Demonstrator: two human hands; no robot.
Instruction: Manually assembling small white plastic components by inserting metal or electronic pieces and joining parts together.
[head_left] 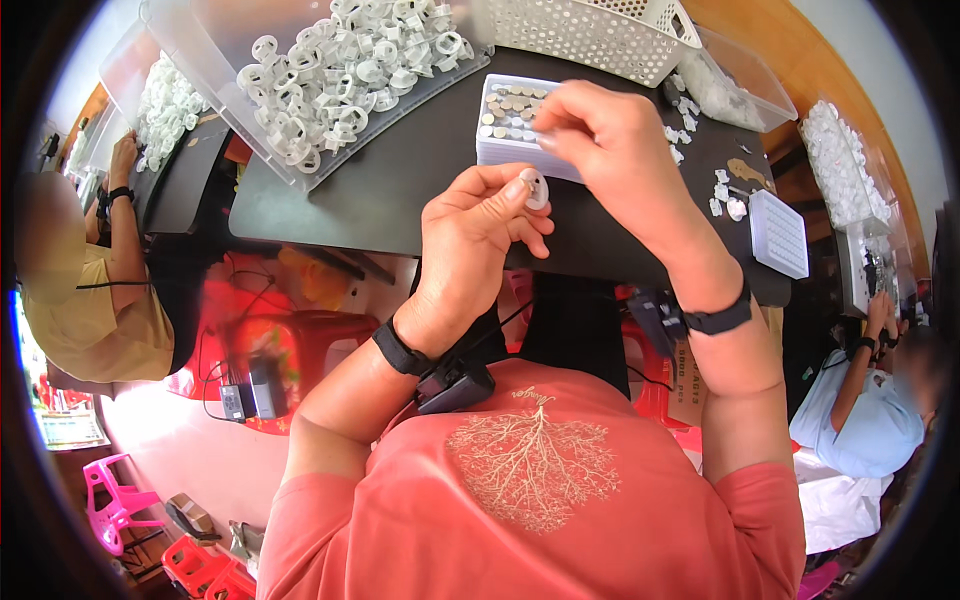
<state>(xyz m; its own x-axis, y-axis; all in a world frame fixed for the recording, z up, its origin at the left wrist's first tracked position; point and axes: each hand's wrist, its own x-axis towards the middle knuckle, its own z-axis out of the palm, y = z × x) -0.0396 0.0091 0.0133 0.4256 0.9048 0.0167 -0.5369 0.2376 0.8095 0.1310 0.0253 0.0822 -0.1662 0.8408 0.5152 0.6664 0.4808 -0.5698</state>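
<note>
My left hand [468,225] pinches a small white round plastic part [538,188] between thumb and fingers, held above the table's front edge. A dark spot shows on the part's face. To its right, my right hand [615,145] reaches over a stack of white trays [502,154]. Small round silvery discs [513,104] sit in rows in the top tray. The right thumb and fingers are drawn together just over the discs. Whatever lies between those fingertips is hidden.
A clear bin heaped with white plastic parts [365,75] stands at back left, a white perforated basket [590,42] behind the trays. At right are loose white pieces [721,190] and another white tray [779,236]. Two people work at either side.
</note>
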